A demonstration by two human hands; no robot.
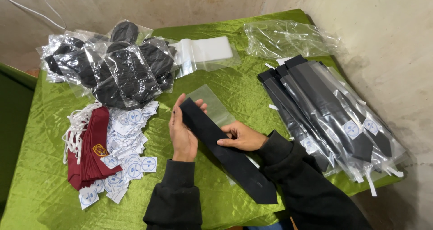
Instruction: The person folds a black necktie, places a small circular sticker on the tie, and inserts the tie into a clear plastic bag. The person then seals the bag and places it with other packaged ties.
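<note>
Head view: black tie (225, 153) w/ clear sleeve (214, 104) partly behind, both hands.

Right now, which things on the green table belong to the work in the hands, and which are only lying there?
In hand:
- black tie, held by left hand and right hand
- clear plastic sleeve at the tie's narrow end

Lying about:
- bagged black ties
- empty clear bags
- bagged black items
- maroon ties
- paper labels

Black tie (228, 155); shiny green tablecloth (40, 167); maroon ties (92, 149).
</note>
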